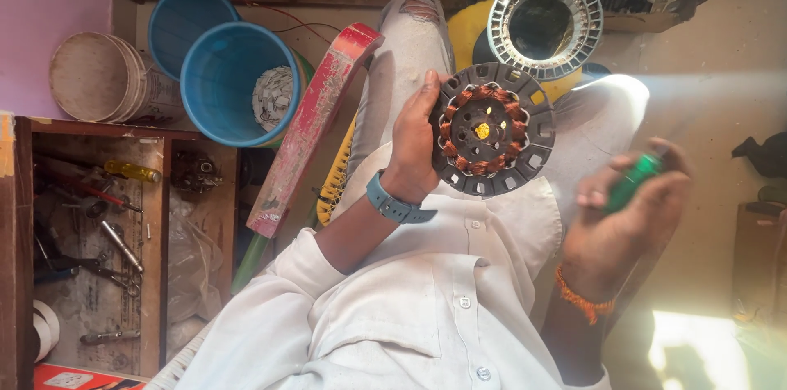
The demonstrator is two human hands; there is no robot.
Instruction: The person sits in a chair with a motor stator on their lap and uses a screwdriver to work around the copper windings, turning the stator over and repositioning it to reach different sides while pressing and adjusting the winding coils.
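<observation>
My left hand [414, 144], with a blue-grey watch on the wrist, holds a round dark fan stator [525, 162] upright over my lap. Copper windings ring the stator's centre, and a bright spot shows at its hub. My right hand [611, 234], with an orange thread around the wrist, is closed on a small green handle-like object [633, 181] to the right of the stator, apart from it. The object is blurred, and any tip it has is hidden. I sit in a white shirt and light trousers.
A silver ribbed motor housing [502, 29] lies by my knees on something yellow. Two blue buckets [225, 82] stand at the left, beside a red worn wooden strip [311, 123]. A wooden tray [152, 275] holds screwdrivers and pliers at far left.
</observation>
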